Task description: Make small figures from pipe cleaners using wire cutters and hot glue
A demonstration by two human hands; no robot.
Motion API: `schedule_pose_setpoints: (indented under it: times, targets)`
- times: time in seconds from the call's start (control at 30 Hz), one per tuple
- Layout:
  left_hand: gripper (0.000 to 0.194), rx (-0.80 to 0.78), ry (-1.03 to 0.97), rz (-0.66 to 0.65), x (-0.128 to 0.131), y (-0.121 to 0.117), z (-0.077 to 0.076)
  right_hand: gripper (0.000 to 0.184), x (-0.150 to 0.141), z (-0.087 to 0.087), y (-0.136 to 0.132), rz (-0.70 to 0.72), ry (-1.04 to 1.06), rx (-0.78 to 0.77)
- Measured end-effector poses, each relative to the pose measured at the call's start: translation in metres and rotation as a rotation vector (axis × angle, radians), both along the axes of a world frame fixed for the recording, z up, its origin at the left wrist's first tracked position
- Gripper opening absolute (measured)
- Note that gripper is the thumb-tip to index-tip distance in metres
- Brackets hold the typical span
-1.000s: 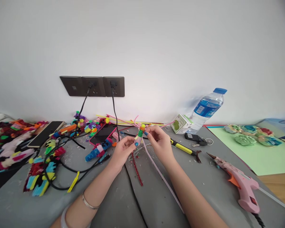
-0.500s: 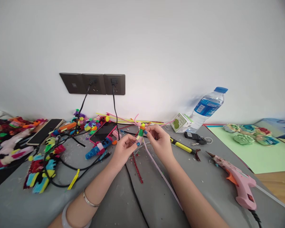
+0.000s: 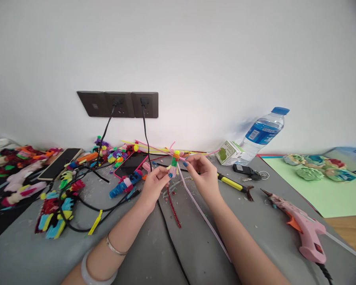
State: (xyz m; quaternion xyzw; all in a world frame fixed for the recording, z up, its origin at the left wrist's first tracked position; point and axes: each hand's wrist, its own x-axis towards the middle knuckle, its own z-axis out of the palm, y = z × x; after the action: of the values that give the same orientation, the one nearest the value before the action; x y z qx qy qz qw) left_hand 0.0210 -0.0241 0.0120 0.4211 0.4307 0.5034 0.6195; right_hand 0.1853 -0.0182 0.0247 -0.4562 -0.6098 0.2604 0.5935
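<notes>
Right hand (image 3: 202, 174) has edged from the figure (image 3: 174, 161), overlapping yellow tool (image 3: 231, 183).

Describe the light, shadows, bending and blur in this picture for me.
Head view: the bottle leans outward and the leftmost socket plate looks stretched, likely lens distortion; a soft shadow marks the wall beside the bottle; the upper right corner darkens; the green-and-yellow piece lacks fine detail.

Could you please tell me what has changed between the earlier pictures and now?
The right hand has drawn slightly rightward from the small figure; a pink strand now shows between them. The left hand still holds the figure, with no release visible. The glue gun and bottle stayed put.
</notes>
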Motion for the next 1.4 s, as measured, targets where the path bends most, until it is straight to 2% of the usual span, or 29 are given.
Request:
schedule_pose_setpoints:
  times: [0.1,0.2,0.43,0.57,0.63,0.97,1.13,1.3,1.4]
  targets:
    - [0.037,-0.061,-0.058,0.044,-0.001,0.001,-0.001,0.010,0.001,-0.003,0.002,-0.007,0.077,-0.012]
    - [0.038,-0.074,-0.088,0.065,-0.002,0.002,-0.001,0.012,0.006,-0.003,0.005,0.005,0.045,-0.045]
    - [0.037,-0.076,-0.128,0.073,-0.001,0.001,0.005,0.012,0.023,0.001,0.006,0.433,-0.394,-0.263]
    - [0.038,-0.078,-0.134,0.075,-0.001,0.002,0.005,0.009,0.019,-0.006,0.004,0.595,-0.462,-0.332]
    - [0.037,-0.078,-0.130,0.074,-0.001,0.002,0.004,0.009,0.015,-0.010,0.004,0.625,-0.480,-0.333]
    - [0.033,-0.041,-0.107,0.049,-0.002,0.002,0.001,0.020,0.006,-0.016,0.003,0.532,-0.683,-0.215]
    - [0.033,-0.058,-0.100,0.060,-0.002,0.002,0.001,0.013,0.013,-0.011,0.003,0.530,-0.552,-0.266]
    - [0.034,-0.065,-0.088,0.055,-0.003,0.003,-0.001,0.008,0.032,-0.001,0.010,0.250,-0.389,-0.224]
    - [0.033,-0.072,-0.069,0.057,-0.003,0.003,-0.002,0.015,0.043,0.002,0.014,0.138,-0.278,-0.220]
